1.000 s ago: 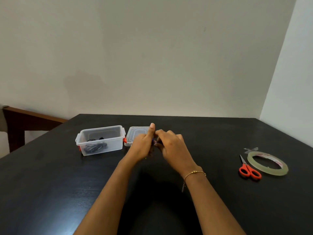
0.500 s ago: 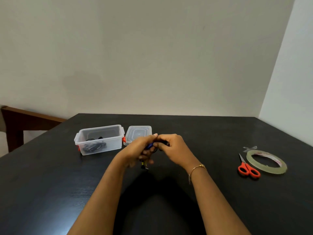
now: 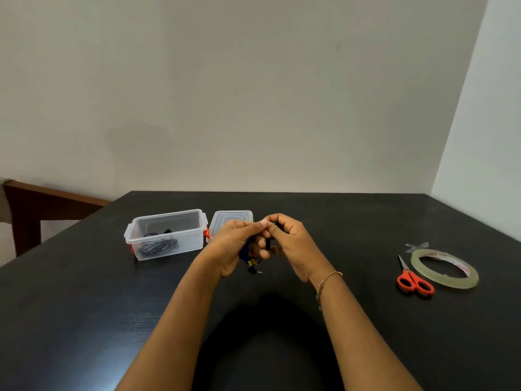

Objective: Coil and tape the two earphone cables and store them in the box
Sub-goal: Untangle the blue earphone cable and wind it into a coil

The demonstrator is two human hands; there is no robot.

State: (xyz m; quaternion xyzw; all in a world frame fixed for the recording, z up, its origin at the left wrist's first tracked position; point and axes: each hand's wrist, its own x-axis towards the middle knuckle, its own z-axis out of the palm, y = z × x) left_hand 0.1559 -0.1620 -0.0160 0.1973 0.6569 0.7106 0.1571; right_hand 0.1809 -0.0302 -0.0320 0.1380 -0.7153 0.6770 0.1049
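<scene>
Far left on the table (image 3: 84,320), we note the clear box (image 3: 166,235), open, with a dark coiled cable (image 3: 156,245) already lying in its bottom. That reads to us as one earphone stored. Its lid (image 3: 232,218) lies flat just to the right, partly behind our hands.

Centre: our left hand (image 3: 229,249) has its fingers curled round the second earphone cable (image 3: 249,256), a small blue and dark bundle with a yellow bit showing and the plug (image 3: 253,270) hanging out below the palm. Our right hand (image 3: 293,244) meets it from the other side, thumb and forefinger pinched at the top of the bundle against the left fingertips. Both hands are held above the table, neither resting on it. Whether tape is already round the coil we cannot tell; the fingers hide it.

The relation that matters: the box sits to the left of the bundle, nearer the left hand, which already carries most of the coil. We judge a short leftward carry by that hand would serve, with the loose plug end tucked first so it does not catch the rim.

Far right, well apart from the hands: orange scissors (image 3: 413,279) just beside the roll of tape (image 3: 445,268), with a short cut strip (image 3: 417,246) lying behind them.
</scene>
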